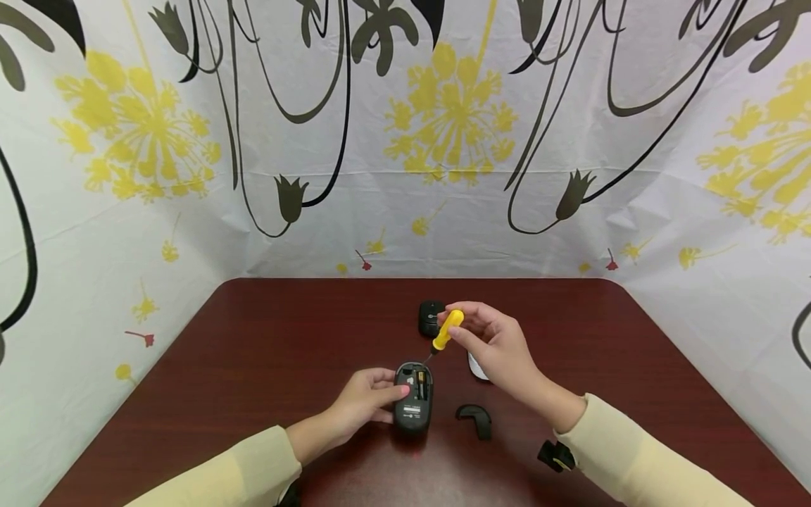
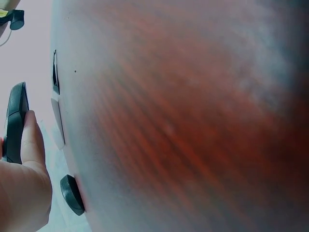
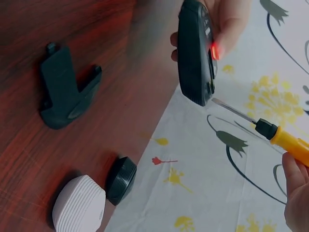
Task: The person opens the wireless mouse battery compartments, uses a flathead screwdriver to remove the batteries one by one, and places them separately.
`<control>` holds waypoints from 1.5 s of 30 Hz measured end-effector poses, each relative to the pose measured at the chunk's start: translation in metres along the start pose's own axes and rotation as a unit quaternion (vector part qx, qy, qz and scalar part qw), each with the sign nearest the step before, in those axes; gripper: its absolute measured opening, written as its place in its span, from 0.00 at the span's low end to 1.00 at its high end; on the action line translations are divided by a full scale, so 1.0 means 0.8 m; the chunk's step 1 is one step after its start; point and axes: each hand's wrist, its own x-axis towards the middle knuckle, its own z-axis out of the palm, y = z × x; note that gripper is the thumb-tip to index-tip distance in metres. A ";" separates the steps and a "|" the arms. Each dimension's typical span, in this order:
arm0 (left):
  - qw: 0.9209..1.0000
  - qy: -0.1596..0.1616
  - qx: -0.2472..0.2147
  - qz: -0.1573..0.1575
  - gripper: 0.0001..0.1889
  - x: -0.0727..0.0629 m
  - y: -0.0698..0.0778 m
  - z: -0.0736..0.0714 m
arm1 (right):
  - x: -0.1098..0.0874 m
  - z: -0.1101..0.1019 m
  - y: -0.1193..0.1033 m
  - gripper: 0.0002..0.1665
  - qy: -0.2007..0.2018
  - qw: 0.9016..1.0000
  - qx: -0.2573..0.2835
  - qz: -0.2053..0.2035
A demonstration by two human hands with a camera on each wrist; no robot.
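Observation:
My left hand (image 1: 357,405) grips a dark computer mouse (image 1: 413,417) above the table, thumb across its underside, which faces me. The mouse's battery compartment lies uncovered, and a battery (image 1: 421,379) seems to sit in it. With thumb and fingers my right hand (image 1: 503,352) pinches the yellow handle of a screwdriver (image 3: 287,140). Its metal tip points at the far end of the mouse; in the right wrist view it is at or very near the edge, contact unclear. In the left wrist view the mouse (image 2: 16,125) shows side-on, and the screwdriver is not visible.
A black curved battery cover (image 1: 480,420) lies on the dark red table (image 1: 304,331), right of the held mouse. Farther back are a white mouse (image 1: 478,369), partly behind my right hand, and a black mouse (image 1: 429,320). A patterned cloth (image 1: 380,232) hangs behind the table.

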 end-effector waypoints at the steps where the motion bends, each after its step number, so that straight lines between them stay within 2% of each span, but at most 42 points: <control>1: 1.000 0.001 0.002 -0.001 0.25 0.000 0.000 0.000 | -0.001 0.001 0.000 0.18 -0.005 1.000 -0.005 -0.009; 11: 1.000 0.001 0.007 0.005 0.24 -0.001 0.000 0.000 | -0.010 0.009 -0.003 0.20 -0.022 0.996 -0.043 -0.078; 16: 1.000 0.000 0.009 0.007 0.23 -0.001 0.000 0.000 | -0.013 0.015 -0.004 0.22 -0.032 0.989 -0.056 -0.132; 19: 1.000 0.001 0.009 0.004 0.23 -0.001 0.000 0.000 | -0.016 0.020 -0.003 0.23 -0.039 0.980 -0.073 -0.178; 24: 1.000 0.004 0.011 0.007 0.23 -0.001 0.000 0.001 | -0.020 0.028 -0.002 0.16 -0.055 0.954 -0.123 -0.268; 27: 1.000 0.004 0.013 0.006 0.23 -0.001 0.000 0.001 | -0.021 0.031 -0.004 0.16 -0.063 0.945 -0.137 -0.290; 32: 1.000 0.001 0.021 -0.009 0.23 -0.002 0.002 0.001 | -0.018 0.030 -0.006 0.16 -0.059 0.949 -0.138 -0.279; 37: 1.000 0.000 0.022 -0.008 0.22 -0.002 0.002 0.001 | -0.014 0.028 -0.005 0.22 -0.065 0.957 -0.126 -0.253; 45: 1.000 0.000 0.020 -0.009 0.22 -0.003 0.003 0.001 | -0.012 0.022 0.000 0.16 -0.082 0.985 -0.070 -0.135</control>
